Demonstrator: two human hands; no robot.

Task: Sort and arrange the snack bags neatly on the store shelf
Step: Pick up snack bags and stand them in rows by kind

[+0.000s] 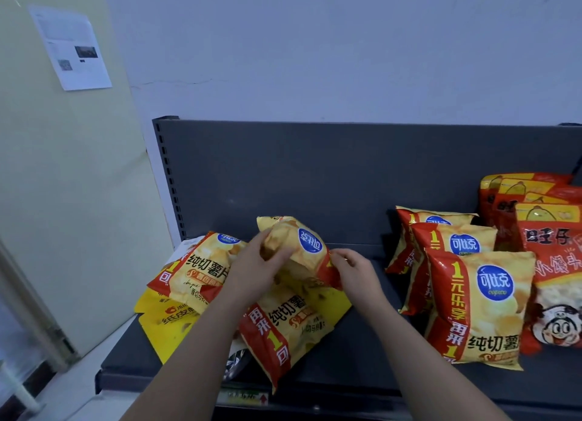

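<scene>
One chip bag (pixel 302 247) is held off the shelf (pixel 362 373) near the frame's centre, tilted on its side. The left grip (pixel 255 263) curls round its 9 o'clock end, and the right grip (pixel 356 269) pinches its red edge at 3 o'clock. Beneath, from 9 to 6 o'clock, lies a loose pile (pixel 201 263). One low bag (pixel 283 329) has a corner reaching the shelf's front lip, so a forearm brushing it could tip it off. At 3 o'clock stands a leaning row (pixel 472 294); a bag shoved in hard might topple it.

Pale blue-grey wall (pixel 346 49), cream side wall (pixel 63 175), paper notice (pixel 71 47) taped up
</scene>
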